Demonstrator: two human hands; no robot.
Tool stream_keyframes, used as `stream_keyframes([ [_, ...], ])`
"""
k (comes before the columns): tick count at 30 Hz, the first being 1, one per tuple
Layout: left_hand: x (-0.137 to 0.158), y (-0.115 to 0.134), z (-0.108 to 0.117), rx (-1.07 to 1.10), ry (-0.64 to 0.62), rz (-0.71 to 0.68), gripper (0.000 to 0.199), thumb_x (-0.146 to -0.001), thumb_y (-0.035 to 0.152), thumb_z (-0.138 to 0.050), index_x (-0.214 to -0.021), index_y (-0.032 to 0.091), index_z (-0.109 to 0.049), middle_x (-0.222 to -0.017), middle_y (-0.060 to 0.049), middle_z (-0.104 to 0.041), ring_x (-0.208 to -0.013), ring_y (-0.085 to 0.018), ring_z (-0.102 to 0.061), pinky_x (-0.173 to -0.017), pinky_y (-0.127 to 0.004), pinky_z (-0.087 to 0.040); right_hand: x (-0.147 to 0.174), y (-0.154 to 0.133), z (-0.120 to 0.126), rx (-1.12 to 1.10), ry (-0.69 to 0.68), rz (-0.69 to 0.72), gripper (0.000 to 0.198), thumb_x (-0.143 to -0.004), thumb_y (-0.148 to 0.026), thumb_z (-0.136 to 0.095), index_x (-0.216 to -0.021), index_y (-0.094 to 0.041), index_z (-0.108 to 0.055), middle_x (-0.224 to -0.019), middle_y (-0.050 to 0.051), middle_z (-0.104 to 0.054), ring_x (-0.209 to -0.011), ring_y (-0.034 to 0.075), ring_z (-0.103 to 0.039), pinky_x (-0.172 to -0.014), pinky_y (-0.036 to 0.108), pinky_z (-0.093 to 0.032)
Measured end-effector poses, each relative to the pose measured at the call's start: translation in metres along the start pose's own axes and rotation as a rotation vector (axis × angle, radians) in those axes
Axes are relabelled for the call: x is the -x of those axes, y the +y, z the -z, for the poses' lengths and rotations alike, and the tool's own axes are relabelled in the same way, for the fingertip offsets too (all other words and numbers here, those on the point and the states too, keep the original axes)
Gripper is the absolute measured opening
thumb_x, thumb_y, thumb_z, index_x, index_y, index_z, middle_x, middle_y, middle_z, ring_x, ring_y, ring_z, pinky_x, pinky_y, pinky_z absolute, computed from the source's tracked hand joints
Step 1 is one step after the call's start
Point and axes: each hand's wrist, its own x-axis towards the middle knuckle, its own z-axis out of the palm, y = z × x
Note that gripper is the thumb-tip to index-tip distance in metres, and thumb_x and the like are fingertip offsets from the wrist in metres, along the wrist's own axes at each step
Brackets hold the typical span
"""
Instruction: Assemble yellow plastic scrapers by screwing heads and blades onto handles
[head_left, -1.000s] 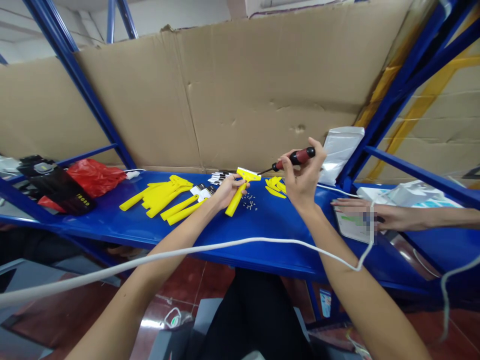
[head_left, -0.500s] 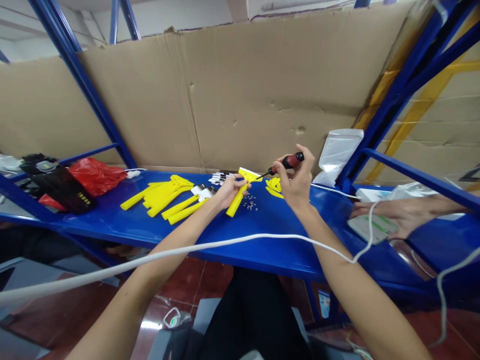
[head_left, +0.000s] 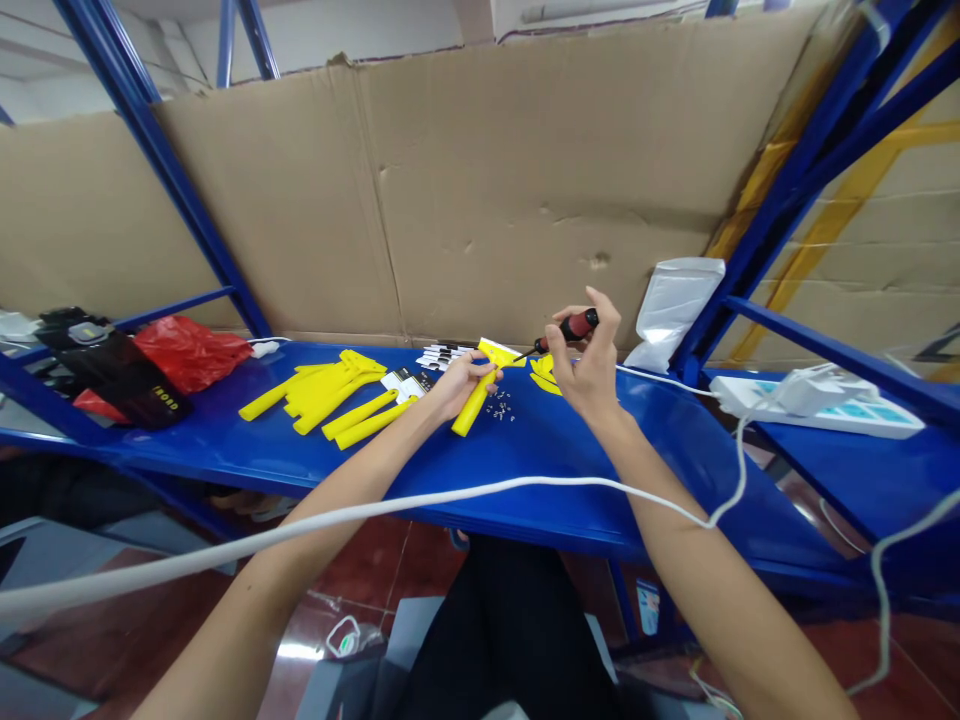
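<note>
From the head view, our left hand (head_left: pixel 459 384) grips the yellow scraper (head_left: pixel 480 385) on the blue shelf (head_left: pixel 225 455); our right hand (head_left: pixel 589 365) holds the screwdriver (head_left: pixel 564 331) to it, small screws (head_left: pixel 501 404) beside, white cable (head_left: pixel 480 492) crossing our forearms

On the black bag (head_left: pixel 124 385) at your far left, white capitals are printed, but only the letters "BORD" can be read. You have no other legible text in view.

A yellow plastic scraper (head_left: pixel 481 386) with a flat T-shaped head sits tilted on the blue shelf, handle end down. A screwdriver (head_left: pixel 564 332) with a red-and-black handle slants leftward, its dark tip meeting the scraper's head
</note>
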Motion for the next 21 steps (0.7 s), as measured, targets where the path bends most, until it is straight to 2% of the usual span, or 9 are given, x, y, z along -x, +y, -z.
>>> stream_keyframes([
  [3,-0.0024,0.0007,0.0033,0.02,-0.003,0.008,0.039,-0.08,-0.005,-0.078,-0.108,0.017,-0.06,-0.094,-0.007,-0.069,-0.077,-0.016,-0.068,-0.06,-0.025,-0.043,-0.0003,0.0013,-0.0029,-0.109,-0.059,0.04,0.082,-0.106,-0.036,-0.067,-0.176,-0.041,-0.024,-0.151,0.013,-0.061,-0.131,0.033,-0.074,-0.11,0.062,-0.067],
  [5,-0.0035,0.0011,0.0048,0.017,-0.004,0.009,0.038,-0.08,-0.005,-0.077,-0.107,0.016,-0.061,-0.095,-0.007,-0.069,-0.076,-0.015,-0.067,-0.059,-0.024,-0.043,-0.0001,0.0025,-0.0041,-0.168,-0.092,0.008,0.083,-0.106,-0.036,-0.067,-0.176,-0.042,-0.023,-0.158,0.013,-0.058,-0.127,0.031,-0.077,-0.107,0.056,-0.069],
  [8,-0.0038,0.0008,0.0051,-0.001,0.008,0.01,0.039,-0.082,-0.005,-0.077,-0.109,0.017,-0.061,-0.097,-0.007,-0.07,-0.076,-0.015,-0.067,-0.059,-0.024,-0.043,0.0,0.0031,-0.0024,-0.129,-0.074,-0.06,0.077,-0.107,-0.045,-0.071,-0.172,-0.039,-0.031,-0.138,0.011,-0.071,-0.105,0.027,-0.08,-0.095,0.052,-0.073],
  [10,-0.0034,0.0,0.0041,-0.006,0.026,0.009,0.041,-0.083,-0.005,-0.077,-0.112,0.018,-0.059,-0.099,-0.007,-0.07,-0.077,-0.015,-0.067,-0.059,-0.023,-0.043,-0.0006,0.0026,0.0002,-0.067,-0.034,-0.08,0.075,-0.104,-0.055,-0.076,-0.166,-0.036,-0.039,-0.121,0.009,-0.075,-0.099,0.028,-0.079,-0.091,0.052,-0.074],
  [12,-0.0026,-0.0005,0.0029,0.0,0.041,0.0,0.043,-0.083,-0.005,-0.078,-0.113,0.019,-0.058,-0.1,-0.007,-0.07,-0.077,-0.015,-0.068,-0.059,-0.022,-0.043,-0.0015,0.0021,0.0022,-0.033,0.006,-0.083,0.073,-0.103,-0.061,-0.076,-0.162,-0.034,-0.043,-0.115,0.008,-0.074,-0.098,0.029,-0.078,-0.089,0.054,-0.074],
  [17,-0.0015,0.0014,0.0026,0.01,0.074,-0.031,0.044,-0.083,-0.005,-0.079,-0.112,0.02,-0.057,-0.099,-0.007,-0.069,-0.078,-0.015,-0.067,-0.059,-0.023,-0.044,-0.0025,0.0035,-0.0007,-0.107,-0.023,-0.053,0.076,-0.105,-0.058,-0.072,-0.166,-0.032,-0.033,-0.133,0.013,-0.07,-0.111,0.029,-0.08,-0.1,0.054,-0.072],
  [21,-0.0012,0.0035,0.0035,-0.008,0.086,-0.033,0.043,-0.082,-0.006,-0.078,-0.11,0.019,-0.056,-0.098,-0.007,-0.069,-0.077,-0.016,-0.068,-0.059,-0.023,-0.044,-0.0011,0.0041,-0.0031,-0.171,-0.073,-0.098,0.078,-0.106,-0.058,-0.071,-0.168,-0.036,-0.029,-0.146,0.014,-0.067,-0.113,0.028,-0.081,-0.099,0.05,-0.073],
])
